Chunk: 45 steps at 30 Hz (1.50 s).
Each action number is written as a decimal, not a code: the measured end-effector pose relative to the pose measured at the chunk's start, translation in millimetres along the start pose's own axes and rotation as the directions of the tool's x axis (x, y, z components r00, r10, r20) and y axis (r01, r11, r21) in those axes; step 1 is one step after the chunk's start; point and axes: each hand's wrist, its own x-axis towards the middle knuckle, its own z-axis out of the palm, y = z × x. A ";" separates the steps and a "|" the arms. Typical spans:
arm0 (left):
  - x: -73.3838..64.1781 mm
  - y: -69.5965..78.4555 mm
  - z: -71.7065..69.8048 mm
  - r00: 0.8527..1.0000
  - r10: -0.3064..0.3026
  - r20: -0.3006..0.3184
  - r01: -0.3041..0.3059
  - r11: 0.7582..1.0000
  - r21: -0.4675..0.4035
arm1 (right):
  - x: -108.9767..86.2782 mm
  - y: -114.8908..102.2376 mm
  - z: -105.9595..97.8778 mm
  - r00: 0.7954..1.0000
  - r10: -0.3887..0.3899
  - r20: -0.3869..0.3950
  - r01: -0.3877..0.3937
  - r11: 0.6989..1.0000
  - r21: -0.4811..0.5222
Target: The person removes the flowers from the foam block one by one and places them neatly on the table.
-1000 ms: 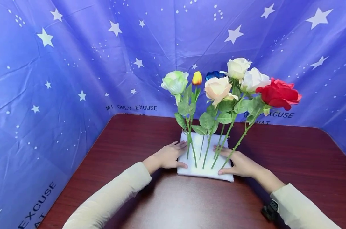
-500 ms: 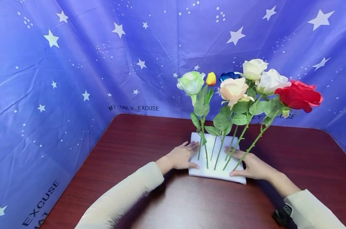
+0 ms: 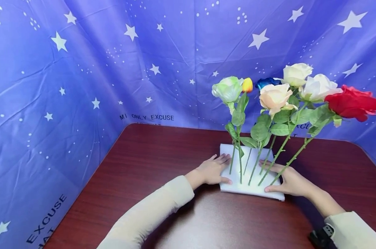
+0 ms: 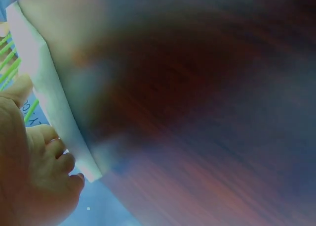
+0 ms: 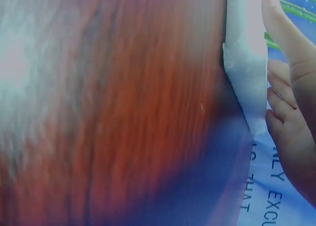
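Note:
A white foam block (image 3: 237, 188) lies on the table with several artificial flowers standing in it. My left hand (image 3: 211, 171) rests on its left end, fingers stretched over the top and thumb near the front corner. My right hand (image 3: 292, 181) lies on the right end, thumb at the front and fingers reaching behind the stems. The left wrist view shows the foam block (image 4: 54, 102) beside the thumb and fingers. A red rose (image 3: 351, 103) leans far right; a peach rose (image 3: 275, 98), a pale green flower (image 3: 228, 90) and a yellow-orange tulip (image 3: 247, 84) stand further left.
A cream rose (image 3: 296, 74), a white rose (image 3: 320, 88) and a partly hidden blue flower (image 3: 267, 83) rise at the back. The dark red wooden table (image 3: 144, 155) meets a blue star-patterned curtain (image 3: 175, 45). A black device (image 3: 323, 237) sits at the right sleeve.
Both hands and the foam block with its flowers have moved right across the table. The hands keep their places on its two ends.

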 end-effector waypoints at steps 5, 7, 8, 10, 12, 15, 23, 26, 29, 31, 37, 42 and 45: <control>8.8 2.8 -1.2 1.000 0.011 0.007 -0.011 1.000 -0.002 | -4.1 2.8 -5.4 1.000 0.018 0.011 -0.018 1.000 -0.021; 11.9 3.9 -2.0 1.000 0.013 0.008 -0.013 1.000 -0.006 | -5.4 4.1 -7.2 0.999 0.029 0.015 -0.029 0.999 -0.025; 13.2 4.6 -2.5 1.000 0.013 0.009 -0.012 1.000 -0.010 | -6.0 4.8 -8.1 0.999 0.035 0.017 -0.034 0.999 -0.024; 16.3 6.9 -3.6 1.000 0.012 0.011 -0.012 1.000 -0.012 | -7.1 6.7 -10.5 0.999 0.043 0.020 -0.042 0.999 -0.025; 19.9 10.0 -4.4 1.000 0.010 0.012 -0.010 1.000 -0.008 | -8.9 9.1 -13.1 0.999 0.047 0.017 -0.047 0.998 -0.029; 25.7 16.0 -5.1 1.000 0.011 0.017 -0.011 1.000 -0.002 | -13.4 12.6 -17.3 0.999 0.046 0.013 -0.045 0.998 -0.037; 35.2 22.8 -4.5 1.000 -0.011 0.025 0.011 1.000 0.006 | -19.9 20.2 -20.2 0.999 0.034 0.009 -0.034 0.999 0.010; 38.0 26.0 -5.3 1.000 -0.011 0.027 0.010 1.000 0.010 | -23.4 22.1 -21.7 0.999 0.035 0.001 -0.035 0.999 -0.001; 41.3 28.2 -6.5 0.999 -0.015 0.028 0.015 1.000 0.010 | -24.9 25.0 -23.5 0.999 0.035 -0.005 -0.035 0.999 -0.008; 43.6 29.9 -7.3 0.999 -0.025 0.030 0.024 1.000 0.011 | -25.6 27.5 -24.7 0.999 0.036 -0.006 -0.036 0.999 -0.006; 51.3 36.3 -8.8 0.999 -0.035 0.037 0.034 0.999 0.019 | -31.4 33.2 -27.7 0.999 0.048 -0.011 -0.048 0.999 -0.015; 57.6 40.2 -10.7 0.999 -0.029 0.039 0.027 0.999 0.038 | -36.0 35.6 -30.6 0.998 0.056 -0.012 -0.056 0.998 -0.011; 61.5 41.6 -12.7 0.999 -0.028 0.032 0.027 0.999 0.046 | -38.1 39.6 -32.9 0.998 0.059 -0.008 -0.059 0.998 -0.015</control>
